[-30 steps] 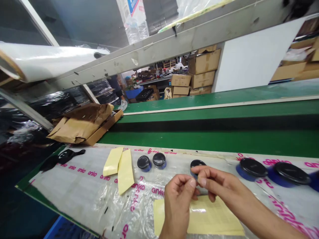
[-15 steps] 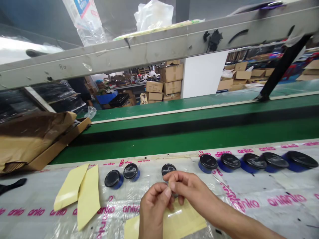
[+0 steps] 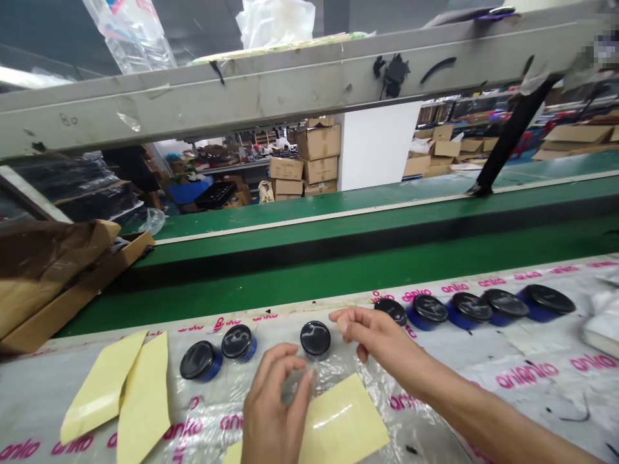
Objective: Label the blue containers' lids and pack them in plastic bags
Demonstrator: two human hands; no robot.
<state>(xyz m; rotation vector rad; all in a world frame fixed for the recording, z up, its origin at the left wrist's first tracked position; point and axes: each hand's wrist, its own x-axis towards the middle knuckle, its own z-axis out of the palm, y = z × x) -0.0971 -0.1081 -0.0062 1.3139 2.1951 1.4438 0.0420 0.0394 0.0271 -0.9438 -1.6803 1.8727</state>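
Green belting is stretching across the far side, beyond the film-covered surface. At the left, a cardboard tray is sitting beyond two overlapping yellow sheets, with a pair of black-lidded blue jars standing to their right. Next, the left hand is hovering with thumb and fingers apart, over a near yellow sheet. Just beyond, a lone jar is standing upright between the hands. The right hand is reaching just beside its lid, fingers bunched near the thumb; whether they are meeting, I cannot tell. Keeping fingertips off the glossy lid and steadying the jar low would probably be wise. Farther right, five jars are forming a row.
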